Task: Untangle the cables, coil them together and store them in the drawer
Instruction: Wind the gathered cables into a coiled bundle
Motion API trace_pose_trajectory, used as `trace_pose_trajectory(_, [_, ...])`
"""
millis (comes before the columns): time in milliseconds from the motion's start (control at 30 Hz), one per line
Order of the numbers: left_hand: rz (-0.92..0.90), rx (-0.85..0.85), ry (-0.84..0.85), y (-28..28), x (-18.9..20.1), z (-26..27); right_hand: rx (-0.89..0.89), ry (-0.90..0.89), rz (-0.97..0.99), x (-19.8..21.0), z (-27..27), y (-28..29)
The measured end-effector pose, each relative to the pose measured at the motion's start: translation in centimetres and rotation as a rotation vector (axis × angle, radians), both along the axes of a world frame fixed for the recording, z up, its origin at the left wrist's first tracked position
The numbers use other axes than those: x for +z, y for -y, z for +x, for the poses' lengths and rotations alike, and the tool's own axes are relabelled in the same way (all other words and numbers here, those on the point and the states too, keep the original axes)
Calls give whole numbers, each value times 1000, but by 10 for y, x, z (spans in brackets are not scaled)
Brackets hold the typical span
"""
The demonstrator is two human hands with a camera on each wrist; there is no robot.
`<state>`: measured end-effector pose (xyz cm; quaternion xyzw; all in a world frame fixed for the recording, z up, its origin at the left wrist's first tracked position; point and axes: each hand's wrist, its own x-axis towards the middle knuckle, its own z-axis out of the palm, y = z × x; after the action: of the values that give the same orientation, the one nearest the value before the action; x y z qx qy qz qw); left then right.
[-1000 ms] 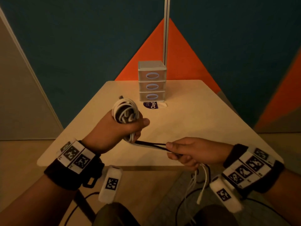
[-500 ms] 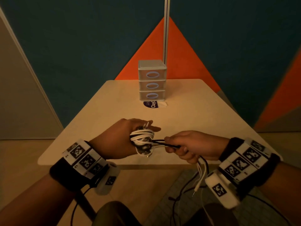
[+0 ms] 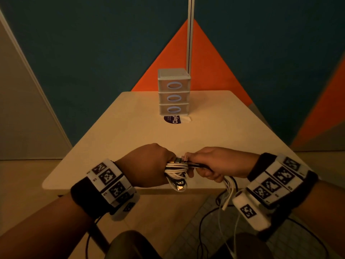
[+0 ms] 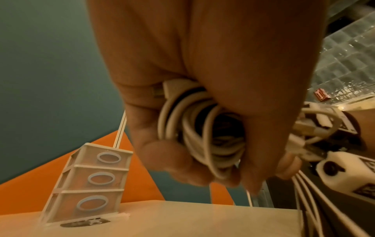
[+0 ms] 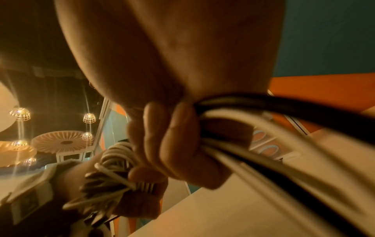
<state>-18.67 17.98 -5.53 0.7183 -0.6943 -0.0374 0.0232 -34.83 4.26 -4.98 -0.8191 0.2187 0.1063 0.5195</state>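
A coil of white and black cables [image 3: 176, 172] sits in my left hand [image 3: 149, 165], whose fingers curl round it [image 4: 202, 136] above the table's near edge. My right hand [image 3: 214, 165] is right beside it and grips the loose cable strands [image 5: 263, 128] that run out of the coil. The free cable ends [image 3: 228, 195] hang down below the right hand, off the table's front. The small three-drawer unit [image 3: 174, 95] stands at the far middle of the table [image 3: 130, 128], all drawers closed [image 4: 95, 179].
A dark round sticker [image 3: 172, 119] lies on the table just before the drawer unit. A white vertical post [image 3: 190, 34] rises behind it against the teal and orange wall. Dark cables [image 3: 205, 230] trail over the floor below the table's front edge.
My left hand has come down from above the table and turned over with the coil. My right hand has slid along the strands until it is against the coil.
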Motion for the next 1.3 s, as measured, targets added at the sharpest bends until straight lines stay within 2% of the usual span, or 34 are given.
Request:
trace_pose_trajectory(133, [40, -16, 157, 2, 2, -9, 49, -66, -200, 7, 2, -1])
trace_pose_trajectory(233, [136, 21, 191, 5, 2, -15, 74, -21, -314, 13, 6, -4])
trace_pose_trajectory(300, [205, 14, 197, 6, 5, -19, 150, -29, -344, 17, 9, -5])
trace_pose_trajectory(400, [217, -45, 334, 9, 13, -28, 305, -106, -502, 20, 17, -12])
trace_pose_trajectory(500, [220, -14, 383, 14, 15, -34, 313, -133, -638, 14, 26, -19])
trace_pose_trajectory(767, [218, 102, 366, 14, 9, -33, 159, -20, -665, -8, 33, -32])
trace_pose_trajectory(900, [168, 93, 343, 11, 10, -27, 107, 6, -578, -5, 33, -27])
trace_pose_trajectory(1067, [-72, 78, 212, 3, 13, -16, 51, -42, -439, 3, 35, -17])
trace_pose_trajectory(1133, [-191, 49, 88, -2, 16, -3, -9, -4, -359, 8, 31, -12])
trace_pose_trajectory(1233, [-351, 21, -329, -14, 16, 14, -107, 156, -155, 15, 19, -4])
trace_pose_trajectory(1300, [-374, 1, -607, -16, 10, 20, -118, 263, 25, 16, 13, -1])
